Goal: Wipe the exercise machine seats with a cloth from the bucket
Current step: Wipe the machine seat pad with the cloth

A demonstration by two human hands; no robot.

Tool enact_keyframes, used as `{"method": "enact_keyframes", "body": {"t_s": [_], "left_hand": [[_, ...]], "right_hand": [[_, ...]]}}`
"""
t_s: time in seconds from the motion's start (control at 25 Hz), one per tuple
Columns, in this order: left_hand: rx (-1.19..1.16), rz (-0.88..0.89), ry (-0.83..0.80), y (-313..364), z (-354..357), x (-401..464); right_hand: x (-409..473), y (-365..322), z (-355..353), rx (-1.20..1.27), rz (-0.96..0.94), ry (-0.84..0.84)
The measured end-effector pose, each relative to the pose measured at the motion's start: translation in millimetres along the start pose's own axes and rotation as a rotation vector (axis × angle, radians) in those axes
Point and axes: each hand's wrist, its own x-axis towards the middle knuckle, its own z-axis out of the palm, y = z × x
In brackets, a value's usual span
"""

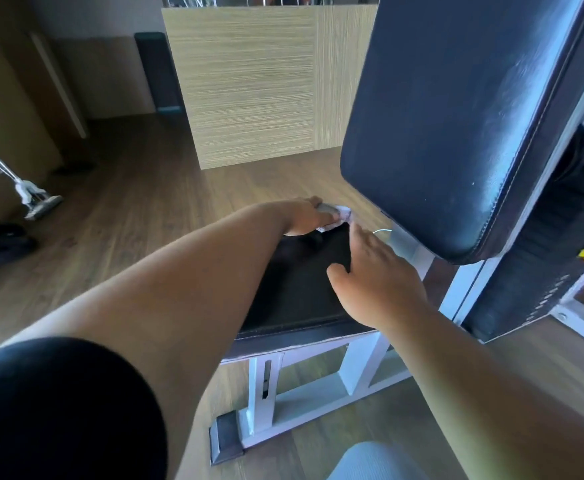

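Indoor scene in soft daylight, moderately dim overall. Light seems to come from the right, laying pale sheen and streaky glare on the dark padded backrest [457, 116]. The left side of the room falls into brown shadow, and the black sleeve [58, 410] at the lower left is nearly featureless. The wide-angle lens bends straight lines near the edges, so the white frame [360, 375] and the wooden panel [249, 84] lean. Mild softness blurs the far background and the frame corners.
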Motion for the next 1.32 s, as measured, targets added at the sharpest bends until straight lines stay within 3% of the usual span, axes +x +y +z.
{"method": "enact_keyframes", "body": {"t_s": [0.24, 0.36, 0.48, 0.56, 0.64, 0.8, 0.92, 1.04, 1.2, 1.32], "left_hand": [[0.033, -0.167, -0.041, -79.4, -19.0, -47.6], [-0.073, -0.201, 0.03, -116.2, -17.8, -94.2], [-0.315, 0.027, 0.235, -130.9, -4.2, -134.8], [-0.491, 0.18, 0.289, -130.8, 15.8, -163.6], [-0.572, 0.222, 0.308, -130.2, 33.4, -197.3], [-0.17, 0.403, 0.247, -156.0, 58.1, -231.8], [0.238, 0.518, 0.316, -152.1, 61.8, -227.8], [0.535, 0.483, 0.402, -123.4, 71.3, -214.7], [0.569, 0.426, 0.519, -46.2, 102.2, -176.4], [0.476, 0.312, 0.484, 20.0, 118.7, -147.3]], "right_hand": [[4.9, 4.4, 1.3, -0.065, -0.013, -0.014], [3.8, 4.5, 2.3, -0.061, -0.006, -0.004], [3.1, 2.3, 2.1, -0.054, 0.002, -0.012], [4.1, 2.5, 1.6, -0.062, 0.002, -0.02], [5.6, 2.7, 2.0, -0.071, -0.005, -0.019], [6.1, 2.2, 2.5, -0.087, -0.013, -0.012], [4.6, -1.2, 1.1, -0.082, 0.008, -0.012], [4.9, -3.3, 2.7, -0.091, 0.022, -0.021], [8.5, 0.7, 0.5, 0.036, 0.064, -0.03], [10.2, 0.7, -9.3, 0.285, 0.156, -0.039]]}}
